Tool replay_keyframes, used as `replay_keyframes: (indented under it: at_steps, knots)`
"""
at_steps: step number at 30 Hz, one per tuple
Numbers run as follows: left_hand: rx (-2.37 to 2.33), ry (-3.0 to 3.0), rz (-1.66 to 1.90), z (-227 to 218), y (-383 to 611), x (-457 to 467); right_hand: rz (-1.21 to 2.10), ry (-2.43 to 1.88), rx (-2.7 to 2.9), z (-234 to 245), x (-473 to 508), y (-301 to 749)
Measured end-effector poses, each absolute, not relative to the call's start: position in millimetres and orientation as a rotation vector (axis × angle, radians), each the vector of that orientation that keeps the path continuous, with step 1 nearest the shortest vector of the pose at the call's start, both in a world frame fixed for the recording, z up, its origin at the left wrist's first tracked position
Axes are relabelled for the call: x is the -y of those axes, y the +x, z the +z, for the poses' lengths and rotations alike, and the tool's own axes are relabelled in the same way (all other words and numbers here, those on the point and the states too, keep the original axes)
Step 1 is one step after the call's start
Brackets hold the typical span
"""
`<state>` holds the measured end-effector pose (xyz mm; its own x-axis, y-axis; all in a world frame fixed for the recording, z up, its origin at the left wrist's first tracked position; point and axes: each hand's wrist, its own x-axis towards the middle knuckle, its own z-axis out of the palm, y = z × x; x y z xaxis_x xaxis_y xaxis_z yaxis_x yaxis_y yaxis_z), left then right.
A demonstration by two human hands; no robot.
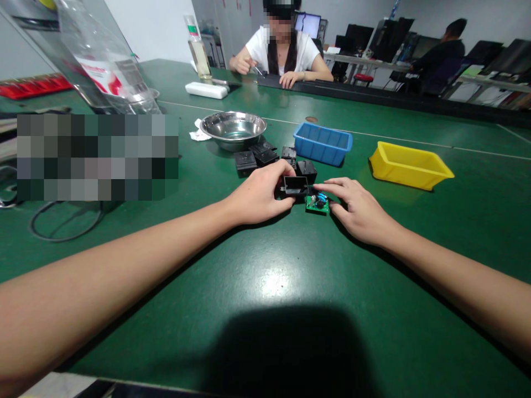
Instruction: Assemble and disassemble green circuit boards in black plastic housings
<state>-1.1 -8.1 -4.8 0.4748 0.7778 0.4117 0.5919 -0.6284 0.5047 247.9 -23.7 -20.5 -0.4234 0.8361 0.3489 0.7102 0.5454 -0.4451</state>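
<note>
My left hand [262, 193] is closed around a small black plastic case [296, 186], whose hollow side faces me. Just to its right, a green circuit board [317, 203] with blue and dark components rests on the table. My right hand [357, 209] is beside the board with its fingers apart; the fingertips come close to the board and the case, and whether they touch is unclear. Behind my left hand lie several more black plastic cases [246, 163], loosely heaped.
Beyond the cases stand a steel bowl [233, 130], a blue bin [322, 145] and a yellow bin [410, 167] on the green table [265, 331]. A bottle [198, 50] and a white object [206, 90] are farther back. A person [286, 52] sits opposite.
</note>
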Motion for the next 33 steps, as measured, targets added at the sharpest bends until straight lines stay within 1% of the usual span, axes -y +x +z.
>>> replay_keyframes:
  at_steps: [3, 9, 14, 20, 22, 28, 33]
  knots:
    - [-1.173, 2.430, 0.893, -5.2, -1.6, 7.8, 0.186, -1.292, 2.384, -19.9, 27.4, 245.9]
    - [-1.162, 2.417, 0.887, -4.6, -0.8, 7.8, 0.201, -1.281, 2.271, -16.6, 25.1, 247.8]
    - [-1.159, 2.407, 0.884, -4.6, -0.7, 7.9, 0.285, -1.336, 2.086, -15.4, 24.5, 249.0]
    - [-1.153, 2.401, 0.885, -4.9, -1.4, 7.5, 0.619, -1.225, 1.684, -21.2, 22.4, 248.2]
    - [-1.154, 2.398, 0.882, -4.7, -1.3, 7.6, 0.677, -1.194, 1.599, -21.5, 21.7, 247.4]
    - [-1.138, 2.414, 0.894, -5.3, -1.3, 7.3, 0.748, -1.074, 1.578, -20.0, 22.3, 245.9]
    - [-1.135, 2.409, 0.896, -6.3, -1.8, 7.1, 0.731, -1.042, 1.634, -21.1, 21.3, 248.6]
